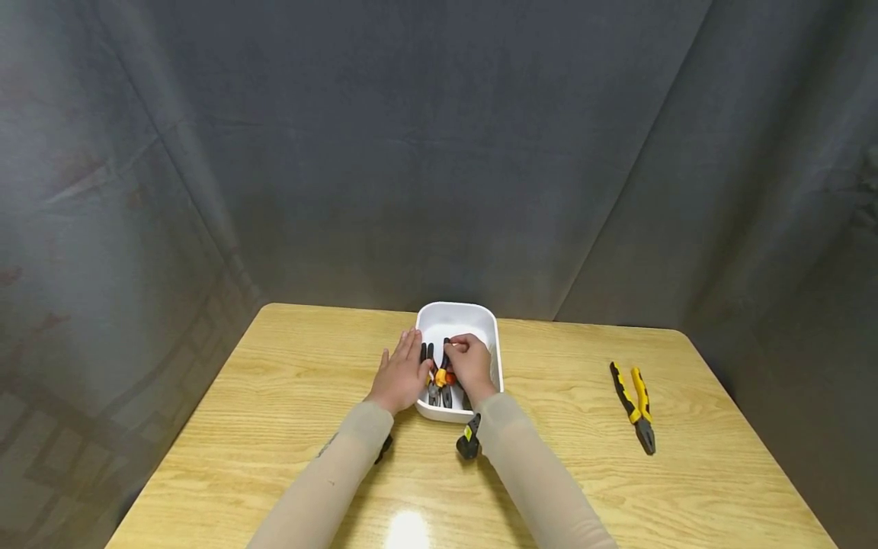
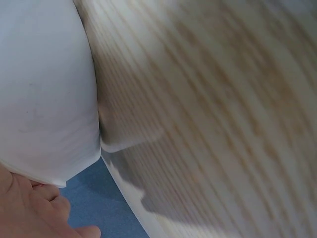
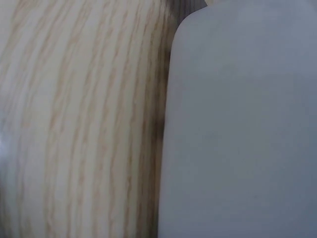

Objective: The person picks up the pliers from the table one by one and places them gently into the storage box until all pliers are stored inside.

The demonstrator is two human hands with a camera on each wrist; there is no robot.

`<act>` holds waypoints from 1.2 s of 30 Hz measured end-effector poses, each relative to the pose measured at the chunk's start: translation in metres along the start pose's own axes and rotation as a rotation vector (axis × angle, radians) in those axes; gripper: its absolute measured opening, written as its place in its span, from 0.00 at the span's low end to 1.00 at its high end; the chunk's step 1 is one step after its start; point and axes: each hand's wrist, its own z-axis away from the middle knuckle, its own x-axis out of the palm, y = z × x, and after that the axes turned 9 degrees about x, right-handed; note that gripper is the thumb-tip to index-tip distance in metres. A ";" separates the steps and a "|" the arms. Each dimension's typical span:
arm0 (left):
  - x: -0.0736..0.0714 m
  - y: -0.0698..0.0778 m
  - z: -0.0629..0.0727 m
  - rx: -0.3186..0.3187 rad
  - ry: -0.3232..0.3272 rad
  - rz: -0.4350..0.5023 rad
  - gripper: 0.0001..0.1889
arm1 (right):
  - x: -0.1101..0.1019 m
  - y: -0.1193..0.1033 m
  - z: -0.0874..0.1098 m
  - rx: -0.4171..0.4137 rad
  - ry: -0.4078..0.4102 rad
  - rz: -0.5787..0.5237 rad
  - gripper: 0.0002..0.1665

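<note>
White plastic tray at far middle of wooden table. Left hand over left rim, fingers straight. Right fingers pinch black handle of orange-collared pliers inside, right of black-handled pliers. Best: steady rim lightly, avoid snagging neighbour. Yellow-and-black combination pliers well apart, right.

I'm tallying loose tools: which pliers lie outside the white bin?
The yellow-and-black pliers, lying alone, handles spread, on the table to the right; the other pliers are inside the white bin.
</note>
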 end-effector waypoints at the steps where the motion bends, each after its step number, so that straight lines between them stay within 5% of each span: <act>1: 0.000 -0.001 0.000 0.001 0.002 0.002 0.33 | 0.000 0.000 0.000 0.000 0.001 -0.005 0.10; 19: -0.001 0.001 0.001 -0.005 0.020 0.014 0.33 | 0.001 -0.001 0.002 -0.063 0.015 -0.023 0.07; 28: 0.003 0.004 -0.002 0.005 0.028 0.012 0.33 | -0.004 0.001 0.001 -0.199 0.044 0.098 0.07; 36: 0.007 0.003 -0.003 0.010 0.021 0.011 0.33 | -0.010 -0.001 0.005 -0.303 0.103 0.095 0.08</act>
